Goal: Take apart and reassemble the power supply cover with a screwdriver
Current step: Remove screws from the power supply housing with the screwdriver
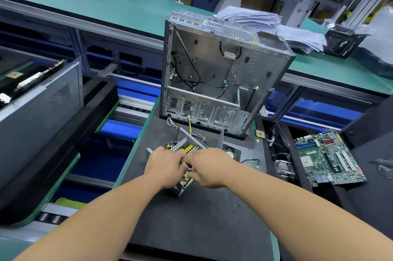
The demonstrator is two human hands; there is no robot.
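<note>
At the far left a closed grey computer case (40,107) lies on a dark tray, well apart from the work. Next comes the green edge of the dark work mat (191,218), which drops off to a roller conveyor just beside the left forearm. The left hand (164,168) curls its fingers down onto the near end of the power supply (187,146), which lies open on the mat with its circuit board and perforated metal wall showing; what exactly those fingers pinch is hidden. The right hand (207,166) meets it from the other side, fingers bent onto the same spot, seemingly at small wires, though I cannot tell whether it grips them. No screwdriver shows, so the step looks like the unit's cover being off and the inside being handled or seated. The next move likely calls for steadying the housing with one hand and finding the cover and tool. Behind stands an empty chassis (214,73), close to the unit; a motherboard (327,158) lies to the right. Open room is mostly toward the person.
</note>
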